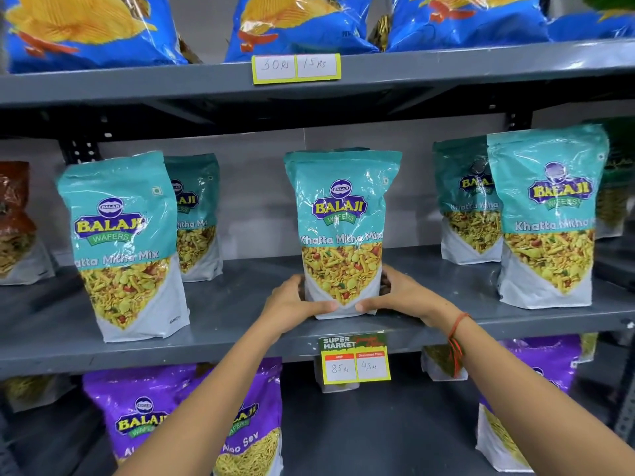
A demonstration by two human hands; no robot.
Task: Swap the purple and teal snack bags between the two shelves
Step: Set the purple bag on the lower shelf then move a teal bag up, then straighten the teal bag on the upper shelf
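A teal snack bag (342, 231) stands upright at the middle of the middle shelf (240, 324). My left hand (295, 304) grips its lower left side and my right hand (398, 293) grips its lower right side, thumbs on the front. More teal bags stand on this shelf: one at the left (123, 245) with another behind it (197, 214), and two at the right (546, 218) (464, 201). Purple snack bags stand on the shelf below, at the left (137, 413), near the middle (254, 431) and at the right (536, 372), partly hidden by my forearms.
Blue chip bags (299, 22) line the top shelf, above a yellow price label (296, 67). A second price tag (355, 360) hangs from the middle shelf's front edge. A red-brown bag (15, 221) stands at the far left. Bare shelf lies between the teal bags.
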